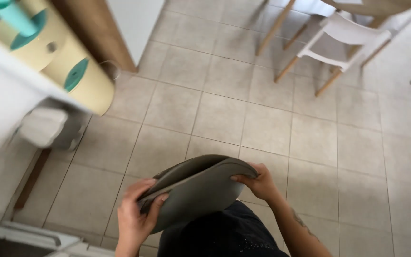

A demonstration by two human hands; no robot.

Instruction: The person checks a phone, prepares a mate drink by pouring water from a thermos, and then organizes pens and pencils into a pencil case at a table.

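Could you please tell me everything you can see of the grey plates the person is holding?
The grey plates look like two round, matte, shallow dishes stacked together, their rims parted slightly along the upper edge. The material cannot be told for certain. They are tilted on edge, undersides toward the camera, held above the tiled floor in front of the person's dark clothing. The left hand grips the left rim, fingers curled over it; the right hand pinches the right rim. Nothing else touches them.

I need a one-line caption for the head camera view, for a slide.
Both hands, left and right, hold two stacked grey plates above a tiled floor, white chair behind.
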